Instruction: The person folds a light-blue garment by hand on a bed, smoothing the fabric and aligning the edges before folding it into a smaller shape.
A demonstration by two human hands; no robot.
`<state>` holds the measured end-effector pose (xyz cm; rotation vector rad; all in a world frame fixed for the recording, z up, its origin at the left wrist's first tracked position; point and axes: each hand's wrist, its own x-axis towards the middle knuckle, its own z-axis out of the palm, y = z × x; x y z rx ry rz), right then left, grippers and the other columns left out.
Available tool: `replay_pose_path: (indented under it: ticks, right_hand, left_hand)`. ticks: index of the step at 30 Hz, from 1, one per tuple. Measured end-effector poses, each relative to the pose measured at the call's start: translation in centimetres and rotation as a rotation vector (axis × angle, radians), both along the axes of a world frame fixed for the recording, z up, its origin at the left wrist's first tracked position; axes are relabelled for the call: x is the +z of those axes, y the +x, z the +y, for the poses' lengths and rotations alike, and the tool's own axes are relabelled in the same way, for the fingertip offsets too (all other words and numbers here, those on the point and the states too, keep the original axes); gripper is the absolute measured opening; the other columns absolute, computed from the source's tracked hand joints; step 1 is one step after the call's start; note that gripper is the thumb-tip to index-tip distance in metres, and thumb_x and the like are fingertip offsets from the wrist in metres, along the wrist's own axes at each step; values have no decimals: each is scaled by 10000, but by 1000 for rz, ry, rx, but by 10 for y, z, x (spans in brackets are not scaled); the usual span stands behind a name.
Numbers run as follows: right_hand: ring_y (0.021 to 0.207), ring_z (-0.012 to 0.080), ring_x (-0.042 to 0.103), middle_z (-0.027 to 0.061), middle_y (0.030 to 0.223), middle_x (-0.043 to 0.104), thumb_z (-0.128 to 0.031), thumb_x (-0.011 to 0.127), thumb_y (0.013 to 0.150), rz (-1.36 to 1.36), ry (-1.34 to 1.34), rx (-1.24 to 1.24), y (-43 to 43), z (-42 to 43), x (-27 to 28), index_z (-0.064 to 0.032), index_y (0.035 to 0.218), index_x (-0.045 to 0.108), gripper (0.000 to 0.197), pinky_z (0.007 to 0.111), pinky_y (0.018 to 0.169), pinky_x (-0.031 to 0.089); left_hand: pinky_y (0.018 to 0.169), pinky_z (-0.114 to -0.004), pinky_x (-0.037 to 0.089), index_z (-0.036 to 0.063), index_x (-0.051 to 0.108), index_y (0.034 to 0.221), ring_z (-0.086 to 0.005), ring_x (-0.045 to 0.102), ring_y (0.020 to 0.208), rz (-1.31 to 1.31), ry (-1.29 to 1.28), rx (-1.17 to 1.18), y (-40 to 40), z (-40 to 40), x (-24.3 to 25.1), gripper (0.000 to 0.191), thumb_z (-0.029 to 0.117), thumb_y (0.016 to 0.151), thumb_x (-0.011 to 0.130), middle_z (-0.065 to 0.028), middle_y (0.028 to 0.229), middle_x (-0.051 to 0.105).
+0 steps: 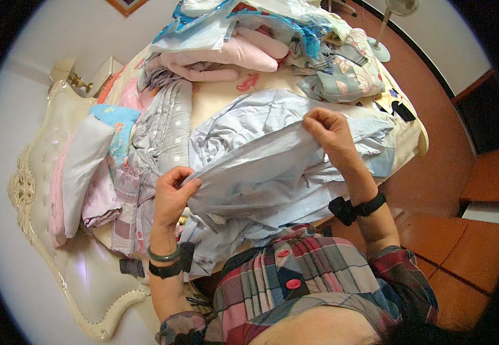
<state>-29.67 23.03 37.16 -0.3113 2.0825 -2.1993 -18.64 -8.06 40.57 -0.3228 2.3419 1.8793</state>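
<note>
A large pale blue cloth (258, 172) is spread in front of me over the bed, its rear part lying in crumpled folds. Between finger and thumb, my left hand (174, 194) pinches one end of its edge at the left. Higher up and to the right, my right hand (329, 133) grips the same edge. The stretch between both hands is pulled fairly straight and slopes up to the right. Below that edge the cloth hangs down towards my plaid shirt (292, 263). My fingertips are partly hidden by the fabric.
A cream bed headboard (77, 276) curves along the left, beside a grey pillow (88, 146). A rolled grey quilt (167, 125) lies left of the cloth. Pink bedding (228, 56) and a floral pillow (344, 82) are piled beyond it. A standing fan (379, 47) is at the far right.
</note>
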Motion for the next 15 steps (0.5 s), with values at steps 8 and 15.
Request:
replay_pose_path:
  ticks: [8, 15]
  right_hand:
    - [610, 79, 509, 36, 645, 586, -77, 610, 764, 62, 121, 385, 45, -32, -8, 21, 767, 607, 98, 246, 565, 425]
    - [609, 206, 579, 130, 704, 600, -95, 639, 741, 284, 216, 492, 62, -57, -17, 10, 816, 601, 135, 293, 568, 448]
  left_hand:
    - [631, -216, 433, -3, 590, 863, -82, 535, 687, 216, -535, -114, 11, 18, -23, 171, 27, 706, 651, -30, 796, 591]
    - [653, -224, 440, 12, 584, 1000, -77, 534, 739, 114, -124, -304, 11, 59, -26, 302, 58, 719, 682, -53, 922, 596]
